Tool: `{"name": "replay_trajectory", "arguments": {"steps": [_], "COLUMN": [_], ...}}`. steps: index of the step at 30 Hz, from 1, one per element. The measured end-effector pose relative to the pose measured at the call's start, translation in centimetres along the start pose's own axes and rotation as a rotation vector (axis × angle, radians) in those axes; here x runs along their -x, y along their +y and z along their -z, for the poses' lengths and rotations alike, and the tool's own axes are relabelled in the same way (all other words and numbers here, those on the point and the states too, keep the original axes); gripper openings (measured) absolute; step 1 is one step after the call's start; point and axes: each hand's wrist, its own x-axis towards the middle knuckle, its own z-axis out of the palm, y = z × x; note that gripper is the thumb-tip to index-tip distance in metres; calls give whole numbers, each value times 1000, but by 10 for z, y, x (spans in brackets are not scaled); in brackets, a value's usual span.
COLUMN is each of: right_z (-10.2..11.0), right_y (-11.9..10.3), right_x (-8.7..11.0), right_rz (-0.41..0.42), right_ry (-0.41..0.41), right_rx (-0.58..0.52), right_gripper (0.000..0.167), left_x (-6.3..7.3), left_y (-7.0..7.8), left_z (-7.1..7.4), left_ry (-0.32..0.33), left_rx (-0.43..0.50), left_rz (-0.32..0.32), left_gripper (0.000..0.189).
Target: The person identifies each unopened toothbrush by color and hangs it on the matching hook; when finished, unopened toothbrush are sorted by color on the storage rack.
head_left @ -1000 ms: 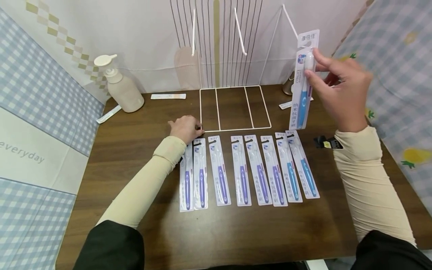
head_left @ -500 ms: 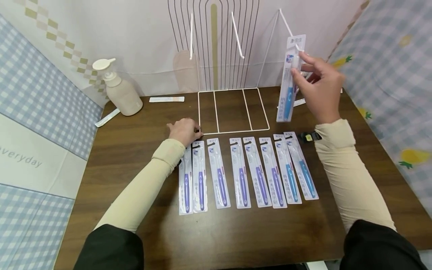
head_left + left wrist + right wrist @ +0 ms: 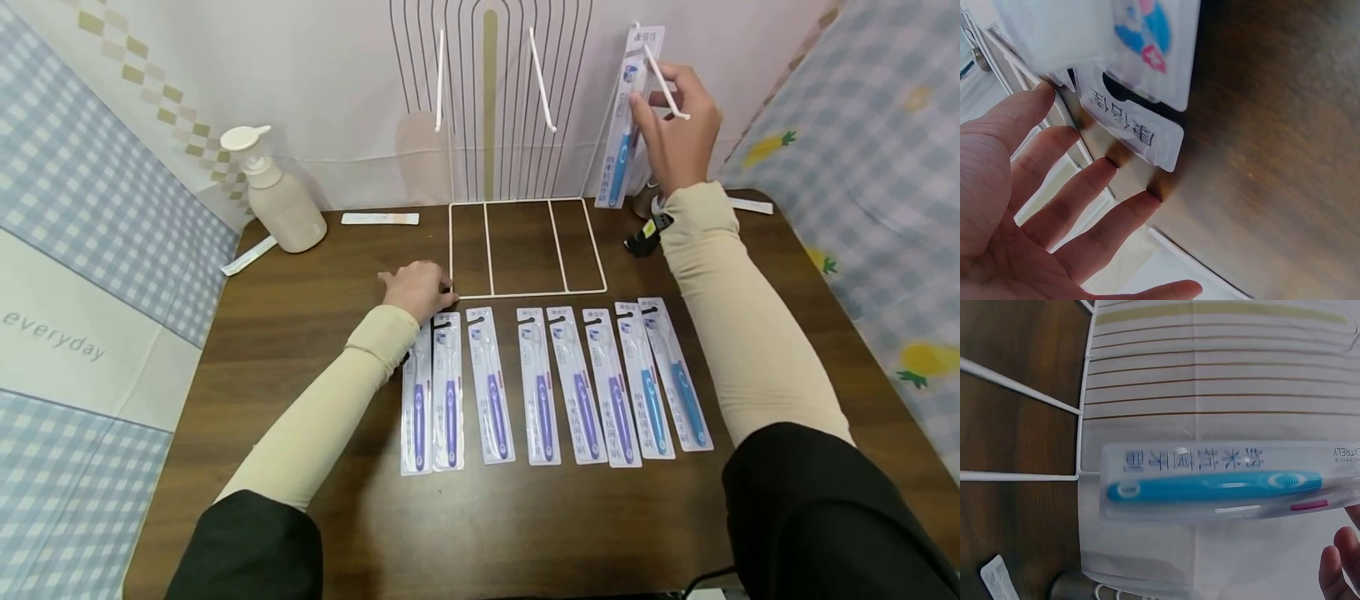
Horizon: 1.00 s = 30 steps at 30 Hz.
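Note:
My right hand (image 3: 682, 129) pinches the upper part of a carded blue toothbrush (image 3: 621, 154) upright at the rack's right side. The right hook (image 3: 667, 87) juts out in front of the card, from near its hang hole. In the right wrist view the packaged blue toothbrush (image 3: 1216, 486) lies across the picture, fingertips at its edge. My left hand (image 3: 416, 289) rests at the front left corner of the white wire rack base (image 3: 525, 294); its fingers are spread in the left wrist view. Below the rack lie several packaged purple toothbrushes (image 3: 543, 400) and two blue ones (image 3: 654, 408).
Two more white hooks, left (image 3: 440, 79) and middle (image 3: 542, 79), project from the rack. A pump bottle (image 3: 288, 208) stands at the back left. Thin white packets lie behind (image 3: 380, 218) and at the right (image 3: 750, 205). A dark metallic object is partly hidden behind the right wrist.
My right hand has carried the packaged blue toothbrush leftward and back, from in front of the right hook to near the hook's base. The left hand has stayed at the rack corner.

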Motion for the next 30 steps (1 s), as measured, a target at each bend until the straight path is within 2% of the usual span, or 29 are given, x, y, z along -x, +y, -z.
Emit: {"name": "replay_trajectory", "arguments": {"steps": [4,12,17,21,27,30], "right_z": [-7,0,9,24,61,82], "right_y": [3,9,12,6,-18,-20], "right_x": [-12,-16,-17,-12,8,21], "right_rz": [-64,-103,-66,-77,-137,-124], "right_ry": [3,26,39,63,110,115], "right_rx": [9,-9,-9,-78,-151,-246], "right_gripper": [33,37,40,40,37,31], "left_x": [0,-2,-4,-7,-9,-8], "left_y": [5,17,20,21,22,21], "left_z": [-1,-3,-3,-4,-2,-1], "left_ry": [-9,-9,-6,-8,-5,-6], "left_rx": [3,-6,-4,-4,-8,-8], "left_rz": [3,-24,-30,-32,-30,-32], "left_gripper": [29,27,25,26,26,25]}}
